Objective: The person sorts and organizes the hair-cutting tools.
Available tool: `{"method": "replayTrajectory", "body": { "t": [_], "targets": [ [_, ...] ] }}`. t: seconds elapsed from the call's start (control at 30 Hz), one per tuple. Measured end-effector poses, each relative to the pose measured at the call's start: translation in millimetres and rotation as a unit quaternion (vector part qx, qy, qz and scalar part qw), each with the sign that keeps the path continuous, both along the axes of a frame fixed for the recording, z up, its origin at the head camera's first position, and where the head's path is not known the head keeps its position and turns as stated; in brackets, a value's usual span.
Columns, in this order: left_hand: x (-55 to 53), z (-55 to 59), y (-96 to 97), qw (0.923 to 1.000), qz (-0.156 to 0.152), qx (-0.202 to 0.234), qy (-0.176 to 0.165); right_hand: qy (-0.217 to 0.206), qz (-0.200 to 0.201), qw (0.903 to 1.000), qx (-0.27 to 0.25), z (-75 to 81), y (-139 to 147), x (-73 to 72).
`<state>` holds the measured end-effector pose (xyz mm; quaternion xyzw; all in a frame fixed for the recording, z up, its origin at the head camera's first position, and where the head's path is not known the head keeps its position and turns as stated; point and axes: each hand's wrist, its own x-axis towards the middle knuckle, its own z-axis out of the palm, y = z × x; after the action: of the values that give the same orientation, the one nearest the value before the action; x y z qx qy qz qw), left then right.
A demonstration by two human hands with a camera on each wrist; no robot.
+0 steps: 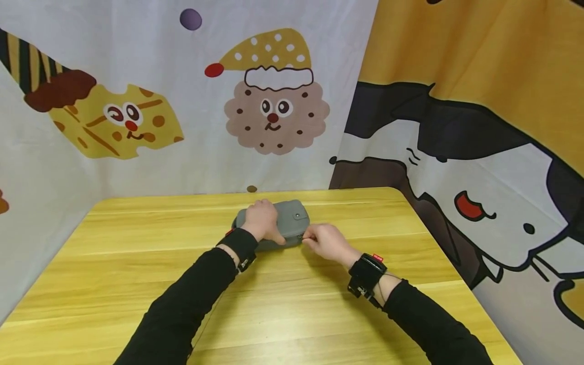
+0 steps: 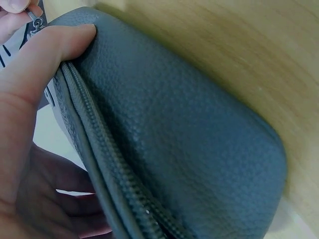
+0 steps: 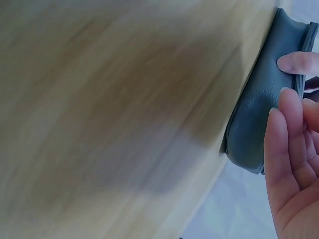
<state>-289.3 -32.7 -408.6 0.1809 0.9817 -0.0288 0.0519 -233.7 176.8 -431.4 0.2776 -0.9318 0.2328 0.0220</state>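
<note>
A grey pebbled-leather zip pouch (image 1: 288, 210) lies on the table toward its far edge, with a small snap tab (image 1: 298, 215) on top. My left hand (image 1: 262, 220) grips it from the left, thumb pressing the front side just below the zipper and fingers over the top. The zipper (image 2: 102, 132) runs along the pouch's edge in the left wrist view, its teeth meeting along most of the visible length. At the pouch's right front corner my right hand (image 1: 327, 242) pinches the metal zipper pull (image 2: 35, 20) between thumb and forefinger.
The light wood-grain table (image 1: 274, 304) has rounded far corners. A white curtain (image 1: 182, 172) with cartoon prints hangs behind it, and another printed curtain (image 1: 456, 121) stands along the right side. Both wrists wear black straps (image 1: 367, 274) with small cameras.
</note>
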Motion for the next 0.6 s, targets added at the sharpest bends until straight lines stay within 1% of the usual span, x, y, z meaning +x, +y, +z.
{"method": "replayTrajectory", "body": {
  "t": [0.07,0.13,0.37,0.47,0.6],
  "targets": [
    [-0.1,-0.2,-1.2,1.0,-0.002,0.002,0.001,-0.016,0.001,0.9998,-0.01,0.2,-1.8,-0.6],
    [-0.1,-0.1,-1.9,1.0,-0.003,0.001,0.001,-0.02,0.004,0.9998,-0.008,0.9,-3.6,-0.8],
    [1.2,5.0,-3.4,1.0,0.0,-0.006,-0.006,0.016,0.019,0.9996,0.017,2.3,-8.2,-1.7],
    [1.9,6.4,-3.6,0.9999,-0.004,-0.003,-0.013,0.017,0.018,0.9995,0.018,1.8,-8.4,-2.2],
    [0.9,5.1,-2.5,0.9998,-0.01,0.003,-0.019,0.021,0.026,0.9994,0.012,1.7,-9.2,-1.7]
  ]
}}
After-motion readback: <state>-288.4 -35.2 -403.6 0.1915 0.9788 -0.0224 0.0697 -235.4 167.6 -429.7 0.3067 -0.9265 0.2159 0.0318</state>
